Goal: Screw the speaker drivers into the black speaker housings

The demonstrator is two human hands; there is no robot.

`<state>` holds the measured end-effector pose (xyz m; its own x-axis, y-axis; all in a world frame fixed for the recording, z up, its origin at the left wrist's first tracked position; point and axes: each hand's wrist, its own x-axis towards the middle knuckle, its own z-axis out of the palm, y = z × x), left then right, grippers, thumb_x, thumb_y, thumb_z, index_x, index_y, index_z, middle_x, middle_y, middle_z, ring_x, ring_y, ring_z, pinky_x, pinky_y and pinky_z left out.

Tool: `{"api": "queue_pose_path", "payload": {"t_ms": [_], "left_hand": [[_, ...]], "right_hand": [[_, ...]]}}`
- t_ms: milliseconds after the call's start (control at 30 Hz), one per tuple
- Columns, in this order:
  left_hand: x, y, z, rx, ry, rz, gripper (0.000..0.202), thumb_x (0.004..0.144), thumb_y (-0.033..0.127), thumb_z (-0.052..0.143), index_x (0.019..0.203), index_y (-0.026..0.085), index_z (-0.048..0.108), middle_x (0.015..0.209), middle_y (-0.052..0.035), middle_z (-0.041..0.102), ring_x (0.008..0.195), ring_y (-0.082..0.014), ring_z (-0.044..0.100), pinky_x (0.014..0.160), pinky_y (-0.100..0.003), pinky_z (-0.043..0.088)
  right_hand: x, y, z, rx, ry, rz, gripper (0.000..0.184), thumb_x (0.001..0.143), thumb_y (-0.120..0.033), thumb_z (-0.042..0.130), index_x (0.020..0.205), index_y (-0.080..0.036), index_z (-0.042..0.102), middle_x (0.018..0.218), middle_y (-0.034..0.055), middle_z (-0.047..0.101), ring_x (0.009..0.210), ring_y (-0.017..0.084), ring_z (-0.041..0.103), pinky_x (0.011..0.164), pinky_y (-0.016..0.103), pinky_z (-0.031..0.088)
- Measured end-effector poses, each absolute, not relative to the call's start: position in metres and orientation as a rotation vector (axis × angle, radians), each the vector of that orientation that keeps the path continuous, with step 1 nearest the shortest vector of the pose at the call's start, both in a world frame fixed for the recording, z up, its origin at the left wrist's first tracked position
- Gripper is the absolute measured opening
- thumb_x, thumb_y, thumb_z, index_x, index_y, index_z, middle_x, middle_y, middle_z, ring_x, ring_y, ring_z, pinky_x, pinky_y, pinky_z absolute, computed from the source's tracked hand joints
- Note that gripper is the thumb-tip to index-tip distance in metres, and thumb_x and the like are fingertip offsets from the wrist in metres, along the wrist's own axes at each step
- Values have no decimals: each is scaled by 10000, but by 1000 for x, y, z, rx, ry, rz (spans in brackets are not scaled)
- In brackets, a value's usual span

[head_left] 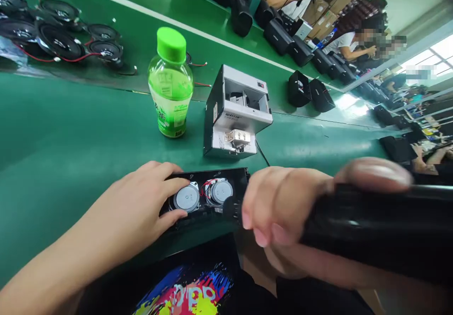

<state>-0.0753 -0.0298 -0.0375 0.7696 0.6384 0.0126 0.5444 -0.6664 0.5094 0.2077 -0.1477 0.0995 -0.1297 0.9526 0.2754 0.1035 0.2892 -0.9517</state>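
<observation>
A long black speaker panel [202,211] lies on the green bench in front of me, bearing two round speaker drivers with grey magnet backs, the left one [187,198] and the right one [222,192]. Thin red wires run between them. My left hand [150,199] grips the panel's left end, thumb and forefinger on either side of the left driver. Wrapped round a black electric screwdriver [371,225], my right hand [286,206] is large and close to the camera. The screwdriver's dark front end [231,208] reaches the right driver's lower edge; its bit cannot be made out.
Beyond the panel stand a green drink bottle [171,88] and a grey screw-feeder machine [237,116]. Several loose speaker drivers [60,38] lie at the far left. Black speaker boxes [299,88] stand further right, and other people sit along the far line.
</observation>
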Motion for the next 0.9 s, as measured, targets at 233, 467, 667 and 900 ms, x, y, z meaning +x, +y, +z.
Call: {"api": "queue_pose_path", "payload": {"t_ms": [233, 467, 667, 900], "left_hand": [[-70, -32, -30, 2518, 889, 240, 350, 970, 346, 934, 1319, 328, 952, 1455, -131, 886, 1243, -444, 836, 1034, -650, 748], [-72, -32, -31, 2491, 882, 247, 367, 960, 349, 925, 1327, 352, 934, 1444, -116, 873, 1211, -413, 814, 1032, -616, 723], [-72, -34, -32, 2502, 857, 264, 385, 944, 318, 969, 1327, 328, 935, 1432, -117, 866, 1187, -416, 805, 979, -630, 717], [-69, -38, -28, 2555, 888, 219, 376, 955, 329, 963, 1331, 316, 937, 1540, -124, 865, 1276, -435, 813, 1066, -646, 744]], "right_hand": [[171, -135, 48, -863, -1195, 907, 385, 1331, -599, 581, 1481, -445, 900, 783, -14, 723, 632, 224, 741, 676, 418, 724], [175, -132, 44, -947, -1307, 943, 421, 1142, -339, 953, 1484, -564, 855, 791, -65, 727, 624, 244, 746, 686, 422, 711], [169, -130, 37, -902, -1202, 913, 494, 1312, -731, 533, 1442, -446, 916, 780, -16, 709, 587, 241, 734, 631, 453, 702], [170, -138, 45, -940, -1481, 936, 386, 1356, -487, 536, 1454, -499, 909, 748, -36, 727, 596, 214, 748, 669, 422, 760]]}}
